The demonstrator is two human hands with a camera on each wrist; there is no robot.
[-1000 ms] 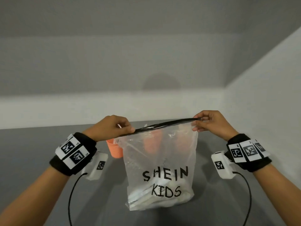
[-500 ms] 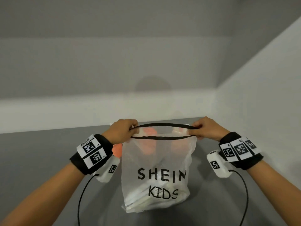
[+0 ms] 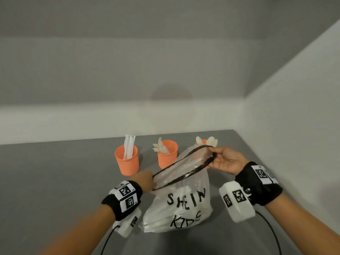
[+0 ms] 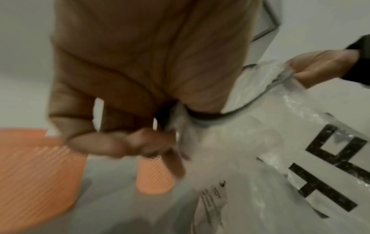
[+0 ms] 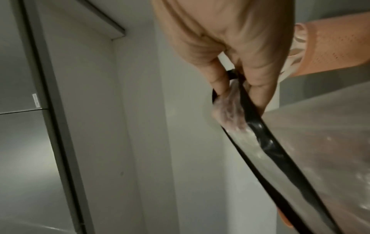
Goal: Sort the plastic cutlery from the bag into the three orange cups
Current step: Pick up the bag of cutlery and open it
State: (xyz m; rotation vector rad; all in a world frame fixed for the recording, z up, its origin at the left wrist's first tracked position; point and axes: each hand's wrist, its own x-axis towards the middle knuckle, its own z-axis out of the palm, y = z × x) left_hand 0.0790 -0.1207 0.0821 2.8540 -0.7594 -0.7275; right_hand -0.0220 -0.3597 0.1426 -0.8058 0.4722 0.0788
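a: clear plastic bag with black rim [image 3: 184,205] sits on grey table [image 3: 55,181], in front of three orange mesh cups [image 3: 127,162].
b: hands?
a: left hand [image 3: 145,181] and right hand [image 3: 227,161] each pinch the rim, mouth pulled open.

The bag [image 3: 184,203] hides most of the right cup [image 3: 203,142]; the left wrist view is blurred.

Orange mesh-textured cups [image 3: 127,159]; white cutlery [image 3: 128,144]; clear bag [image 3: 184,205], black rim, black lettering; grey table [image 3: 55,181].
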